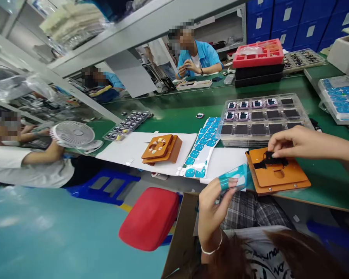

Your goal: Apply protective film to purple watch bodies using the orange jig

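The left hand (211, 205) pinches a shiny blue film (242, 176). The right hand (292, 141) has its fingers closed around a black piece (270, 158) on the orange block (291, 179). Nearby, a clear tray (247, 142) holds six little parts (257, 103) in its pockets.

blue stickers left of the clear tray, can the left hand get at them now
Probably yes: nothing visible stands between the left hand and the blue stickers, though it holds a teal film, which may hinder picking.

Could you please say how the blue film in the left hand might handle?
The blue film is probably floppy, since it looks thin. It is likely light, being pinched in the left hand. Its glossy-looking surface may be slippery.
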Demonstrator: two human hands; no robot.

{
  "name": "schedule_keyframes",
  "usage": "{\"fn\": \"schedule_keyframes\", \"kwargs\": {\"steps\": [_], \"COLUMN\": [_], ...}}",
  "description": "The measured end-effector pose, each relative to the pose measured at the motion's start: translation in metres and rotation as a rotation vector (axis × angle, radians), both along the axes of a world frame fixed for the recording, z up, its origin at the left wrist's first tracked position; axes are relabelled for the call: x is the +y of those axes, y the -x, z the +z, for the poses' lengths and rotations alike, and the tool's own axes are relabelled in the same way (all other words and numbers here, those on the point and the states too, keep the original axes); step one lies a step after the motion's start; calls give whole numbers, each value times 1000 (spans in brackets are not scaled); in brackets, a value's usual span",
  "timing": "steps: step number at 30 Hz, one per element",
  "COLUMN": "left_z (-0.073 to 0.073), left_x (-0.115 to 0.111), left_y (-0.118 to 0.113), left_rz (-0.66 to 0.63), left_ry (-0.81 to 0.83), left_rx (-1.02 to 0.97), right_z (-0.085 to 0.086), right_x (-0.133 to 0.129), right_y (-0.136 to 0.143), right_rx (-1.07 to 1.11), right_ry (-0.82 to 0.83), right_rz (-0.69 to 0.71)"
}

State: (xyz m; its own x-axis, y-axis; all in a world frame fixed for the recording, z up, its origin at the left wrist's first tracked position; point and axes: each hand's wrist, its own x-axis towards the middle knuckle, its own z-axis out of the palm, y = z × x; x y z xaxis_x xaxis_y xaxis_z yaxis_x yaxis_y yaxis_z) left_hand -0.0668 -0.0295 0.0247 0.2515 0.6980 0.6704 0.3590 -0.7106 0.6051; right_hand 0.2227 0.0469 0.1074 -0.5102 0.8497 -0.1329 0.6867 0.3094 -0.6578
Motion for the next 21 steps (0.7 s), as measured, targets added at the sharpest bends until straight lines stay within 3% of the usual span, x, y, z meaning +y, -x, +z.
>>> {"fn": "schedule_keyframes", "kwargs": {"steps": [4,11,21], "left_z": [3,7,8], "left_x": [3,-4,-7], "left_y": [-4,-17,-24], "left_rz": [51,294,272], "left_ry": [-85,-386,-548], "left_rx": [145,449,497], "right_z": [-8,-29,-35], "right_x": [-1,-1,-5], "right_y": [-2,-5,-8], "right_rx": [-145,-238,-371], "right_ry": [83,-211,-300], "right_rz": [47,64,144]}}
